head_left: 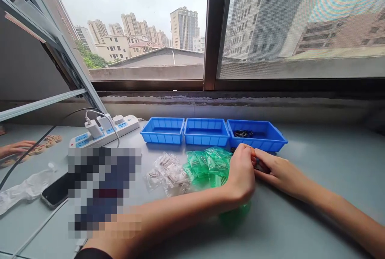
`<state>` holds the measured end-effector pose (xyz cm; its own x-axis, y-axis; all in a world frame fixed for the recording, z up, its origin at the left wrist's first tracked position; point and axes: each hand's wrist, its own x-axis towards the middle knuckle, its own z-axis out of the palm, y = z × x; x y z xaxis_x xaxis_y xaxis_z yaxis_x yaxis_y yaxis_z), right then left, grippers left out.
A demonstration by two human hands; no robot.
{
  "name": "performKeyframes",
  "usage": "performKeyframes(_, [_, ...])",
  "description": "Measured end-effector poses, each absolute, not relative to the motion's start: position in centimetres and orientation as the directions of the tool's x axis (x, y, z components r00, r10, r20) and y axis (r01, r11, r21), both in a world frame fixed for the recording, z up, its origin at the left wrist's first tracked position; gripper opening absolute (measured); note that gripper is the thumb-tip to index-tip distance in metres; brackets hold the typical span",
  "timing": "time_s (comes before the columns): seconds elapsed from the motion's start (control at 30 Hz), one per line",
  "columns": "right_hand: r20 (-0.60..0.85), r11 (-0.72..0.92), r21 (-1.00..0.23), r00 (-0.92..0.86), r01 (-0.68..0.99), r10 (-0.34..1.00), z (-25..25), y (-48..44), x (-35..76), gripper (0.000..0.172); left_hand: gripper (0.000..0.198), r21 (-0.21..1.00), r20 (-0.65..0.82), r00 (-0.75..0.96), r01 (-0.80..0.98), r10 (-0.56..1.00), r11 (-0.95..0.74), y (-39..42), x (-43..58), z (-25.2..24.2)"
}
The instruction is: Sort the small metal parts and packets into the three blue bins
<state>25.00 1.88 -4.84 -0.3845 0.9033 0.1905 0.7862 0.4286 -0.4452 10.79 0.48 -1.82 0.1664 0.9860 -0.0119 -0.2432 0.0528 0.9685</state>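
Note:
My left hand (243, 173) and my right hand (278, 170) meet just in front of the right blue bin (270, 143). Both are closed, with the fingers bent towards each other. Something small and dark shows between them, too covered to name. A pile of green plastic packets (207, 160) lies beside and partly behind my left hand, and more green shows below its wrist. Further left is a heap of small clear packets (170, 175). Small black parts (243, 133) lie inside the right bin.
Two more blue bins, the middle one (207, 140) and the left one (164, 138), stand in line. A white power strip (129, 122) with plugs and cables, a phone (57, 191) and a crumpled plastic bag (28, 189) lie leftward. Another person's hand (18, 148) is at far left.

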Motion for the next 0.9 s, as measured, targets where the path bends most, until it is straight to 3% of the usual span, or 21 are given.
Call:
performKeyframes(0.3, [0.214, 0.433, -0.455, -0.377, 0.778, 0.901, -4.3, 1.7, 24.7, 0.033, 0.025, 0.969, -0.037, 0.157, -0.235, 0.987, 0.074, 0.4, 10.8, -1.6])
performKeyframes(0.67, [0.382, 0.416, -0.399, -0.264, 0.817, 0.886, -3.8, 2.0, 24.3, 0.035, 0.024, 0.976, 0.017, 0.154, -0.217, 0.988, 0.017, 0.9, 10.8, -2.2])
performKeyframes(0.9, [0.384, 0.350, -0.543, -0.144, 0.763, 0.912, -3.4, 2.1, 24.1, 0.017, 0.023, 0.983, 0.029, 0.167, -0.183, 0.985, 0.002, 1.2, 10.6, -2.5])
